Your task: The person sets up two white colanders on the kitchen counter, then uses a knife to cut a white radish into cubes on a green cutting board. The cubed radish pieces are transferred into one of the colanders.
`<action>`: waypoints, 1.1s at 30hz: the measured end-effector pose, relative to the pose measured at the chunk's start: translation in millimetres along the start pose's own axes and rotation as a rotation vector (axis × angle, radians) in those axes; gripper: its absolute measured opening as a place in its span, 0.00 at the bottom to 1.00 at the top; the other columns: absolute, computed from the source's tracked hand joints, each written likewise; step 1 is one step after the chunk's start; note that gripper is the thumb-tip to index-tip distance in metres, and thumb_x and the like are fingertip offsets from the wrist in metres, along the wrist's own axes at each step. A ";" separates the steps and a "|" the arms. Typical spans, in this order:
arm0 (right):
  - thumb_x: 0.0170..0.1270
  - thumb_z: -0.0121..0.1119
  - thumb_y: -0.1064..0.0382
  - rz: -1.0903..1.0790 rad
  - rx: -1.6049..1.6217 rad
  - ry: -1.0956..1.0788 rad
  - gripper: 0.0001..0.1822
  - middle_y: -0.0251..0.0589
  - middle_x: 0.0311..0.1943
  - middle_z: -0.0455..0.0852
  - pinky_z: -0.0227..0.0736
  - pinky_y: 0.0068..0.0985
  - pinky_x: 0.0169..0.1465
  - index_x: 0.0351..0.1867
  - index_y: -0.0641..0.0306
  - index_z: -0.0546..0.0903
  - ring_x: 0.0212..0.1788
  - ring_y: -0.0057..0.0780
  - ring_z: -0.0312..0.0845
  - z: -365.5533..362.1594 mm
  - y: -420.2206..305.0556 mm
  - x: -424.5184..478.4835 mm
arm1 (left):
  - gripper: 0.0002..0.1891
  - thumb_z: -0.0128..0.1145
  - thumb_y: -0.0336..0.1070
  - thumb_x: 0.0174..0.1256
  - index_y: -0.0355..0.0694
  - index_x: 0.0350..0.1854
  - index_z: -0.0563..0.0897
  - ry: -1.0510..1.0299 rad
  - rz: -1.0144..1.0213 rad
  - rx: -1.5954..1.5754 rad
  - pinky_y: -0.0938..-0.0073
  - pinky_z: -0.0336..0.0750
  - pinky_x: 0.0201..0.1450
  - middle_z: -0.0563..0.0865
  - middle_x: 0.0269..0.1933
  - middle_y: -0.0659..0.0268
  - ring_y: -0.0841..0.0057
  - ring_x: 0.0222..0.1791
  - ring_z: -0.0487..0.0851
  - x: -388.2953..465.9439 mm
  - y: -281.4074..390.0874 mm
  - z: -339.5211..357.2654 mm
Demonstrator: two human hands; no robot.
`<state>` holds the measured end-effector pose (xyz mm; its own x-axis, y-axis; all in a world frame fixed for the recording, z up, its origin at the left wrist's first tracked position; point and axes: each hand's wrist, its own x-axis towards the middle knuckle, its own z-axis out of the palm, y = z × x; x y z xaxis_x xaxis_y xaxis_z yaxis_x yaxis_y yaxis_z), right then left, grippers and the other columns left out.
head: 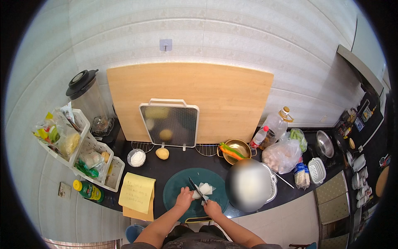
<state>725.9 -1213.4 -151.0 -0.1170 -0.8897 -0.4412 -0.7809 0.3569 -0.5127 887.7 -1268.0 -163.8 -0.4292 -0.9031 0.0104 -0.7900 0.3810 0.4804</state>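
Observation:
On a round green cutting board (174,186), peeled white vegetable pieces (205,188) lie in the middle, some of them flat slices. My right hand (213,209) grips the handle of a kitchen knife (197,189), whose blade points up and to the left across the board. Left of the blade, my left hand (185,198) holds a white vegetable piece (196,195) with its fingers close to the knife. The blade stands between that piece and the slices, and hides part of them.
Yellow paper with handwriting (136,193) lies left of the board. Behind are a bowl of white powder (136,158), a potato (162,153) and a brass-coloured pan (233,147) with peppers (230,151). A blurred round area (247,185) covers part of a white basket (272,183) at right.

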 end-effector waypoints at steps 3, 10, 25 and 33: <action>0.58 0.53 0.56 0.010 0.000 -0.024 0.15 0.58 0.32 0.83 0.74 0.44 0.44 0.32 0.68 0.80 0.39 0.54 0.79 -7.1 -6.3 -0.7 | 0.14 0.65 0.28 0.41 0.36 0.35 0.80 0.006 0.019 -0.025 0.62 0.74 0.44 0.72 0.39 0.56 0.57 0.44 0.71 -0.3 -0.1 -2.4; 0.58 0.53 0.55 0.115 0.061 -0.020 0.15 0.59 0.32 0.82 0.74 0.44 0.45 0.34 0.67 0.80 0.39 0.55 0.79 10.4 -2.1 -1.2 | 0.13 0.66 0.27 0.40 0.34 0.30 0.78 0.000 0.020 -0.066 0.62 0.74 0.44 0.72 0.39 0.56 0.56 0.45 0.71 -1.1 1.2 -6.9; 0.59 0.53 0.55 -0.043 -0.043 0.003 0.14 0.56 0.31 0.83 0.74 0.44 0.43 0.34 0.65 0.79 0.37 0.53 0.80 2.0 12.1 10.4 | 0.16 0.66 0.30 0.42 0.36 0.35 0.78 -0.010 -0.062 -0.040 0.62 0.75 0.43 0.72 0.41 0.57 0.58 0.46 0.71 -6.4 11.1 -10.2; 0.58 0.53 0.55 0.009 -0.030 0.006 0.14 0.56 0.30 0.83 0.74 0.44 0.42 0.33 0.65 0.79 0.36 0.53 0.80 10.7 18.0 -0.2 | 0.15 0.66 0.30 0.42 0.37 0.35 0.78 -0.020 -0.022 -0.045 0.63 0.76 0.41 0.71 0.39 0.59 0.59 0.44 0.71 -7.6 4.1 -4.7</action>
<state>718.4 -1203.7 -168.1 -0.1280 -0.8881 -0.4415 -0.7977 0.3568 -0.4863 889.8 -1260.5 -157.8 -0.4214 -0.9067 -0.0182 -0.7789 0.3516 0.5194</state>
